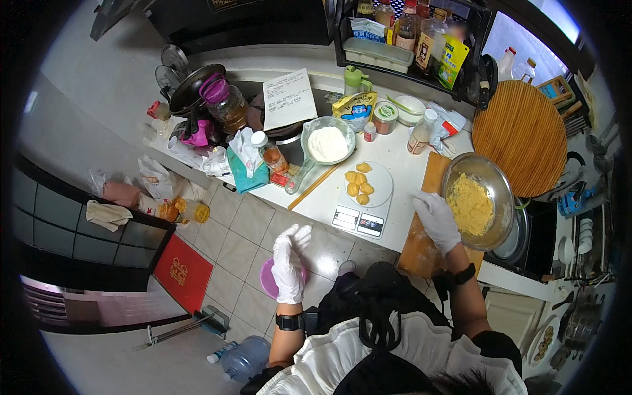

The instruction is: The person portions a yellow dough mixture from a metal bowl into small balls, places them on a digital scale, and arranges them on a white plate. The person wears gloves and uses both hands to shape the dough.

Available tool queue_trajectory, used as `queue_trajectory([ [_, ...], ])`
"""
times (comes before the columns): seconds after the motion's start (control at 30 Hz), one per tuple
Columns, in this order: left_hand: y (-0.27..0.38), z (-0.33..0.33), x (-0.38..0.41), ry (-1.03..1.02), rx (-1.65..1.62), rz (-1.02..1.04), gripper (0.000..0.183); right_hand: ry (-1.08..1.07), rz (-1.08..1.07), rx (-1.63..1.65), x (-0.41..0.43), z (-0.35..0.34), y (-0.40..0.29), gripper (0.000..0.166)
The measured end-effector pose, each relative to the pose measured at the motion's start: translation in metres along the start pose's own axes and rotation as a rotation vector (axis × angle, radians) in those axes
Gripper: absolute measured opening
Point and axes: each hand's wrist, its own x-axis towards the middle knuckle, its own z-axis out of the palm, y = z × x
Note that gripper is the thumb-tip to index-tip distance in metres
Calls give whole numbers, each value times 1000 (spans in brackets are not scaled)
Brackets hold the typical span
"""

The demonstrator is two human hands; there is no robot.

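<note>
My left hand (290,264), in a white glove, is held in the air before the counter's front edge, fingers apart, with nothing in it. Also gloved, my right hand (437,219) is over the wooden board (414,247), beside the metal bowl (504,197); it shows no object, and whether it touches the bowl's rim is unclear. Crumbly yellow dough (469,205) lies in the bowl. Left of the board, several yellow dough pieces (359,178) rest on a white kitchen scale (382,197). A scoop-like bowl with a handle holds white powder (327,144).
A wooden stick (312,187) lies near the counter's edge. Behind are a jar with a pink lid (385,117), a bottle (422,132) and a handwritten notebook (290,98). A round wooden board (521,138) stands at right; a pink basin (269,279) is on the floor below my left hand.
</note>
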Motion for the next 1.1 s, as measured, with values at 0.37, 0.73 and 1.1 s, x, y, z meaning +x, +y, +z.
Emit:
queue_trajectory([
  [0.37, 0, 41, 15, -422, 417, 187, 51, -830, -283, 336, -1, 52, -101, 37],
  [0.73, -16, 124, 45, -645, 82, -143, 73, -497, -421, 578, -10, 69, -71, 22],
  [1.1, -34, 199, 24, -800, 272, -229, 67, -262, -390, 815, -27, 38, -9, 10],
])
